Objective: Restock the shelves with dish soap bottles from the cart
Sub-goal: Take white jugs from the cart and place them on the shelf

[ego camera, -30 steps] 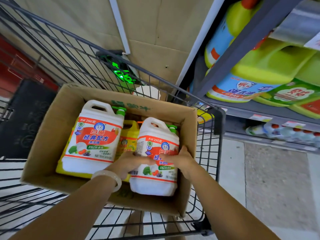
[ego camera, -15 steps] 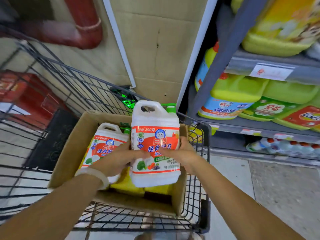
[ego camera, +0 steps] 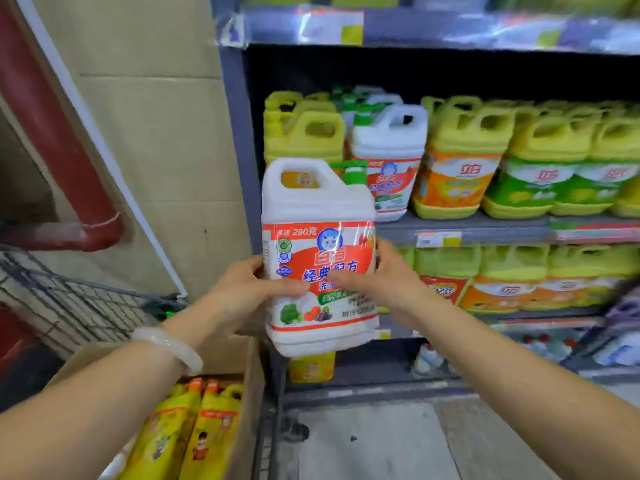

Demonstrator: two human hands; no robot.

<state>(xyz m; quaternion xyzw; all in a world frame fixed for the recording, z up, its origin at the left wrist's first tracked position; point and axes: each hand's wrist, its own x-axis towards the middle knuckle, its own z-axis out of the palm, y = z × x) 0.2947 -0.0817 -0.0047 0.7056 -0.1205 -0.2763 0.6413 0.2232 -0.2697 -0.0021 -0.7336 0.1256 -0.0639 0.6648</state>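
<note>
Both hands, left hand [ego camera: 249, 292] & right hand [ego camera: 384, 282], grip white soap jug [ego camera: 317, 237] before grey shelf [ego camera: 485, 230]; beige wall [ego camera: 156, 133] left.

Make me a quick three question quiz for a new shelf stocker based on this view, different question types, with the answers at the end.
1. True or false: the white dish soap bottle is held by both the left hand and the right hand.
2. Multiple choice: where do matching white bottles already stand? A) on the floor B) on the shelf between yellow jugs C) in the top shelf's price strip
3. Fill in: the yellow bottles at lower left sit in a ______ box.

Key: 1 true; 2 B; 3 cardboard.
</note>
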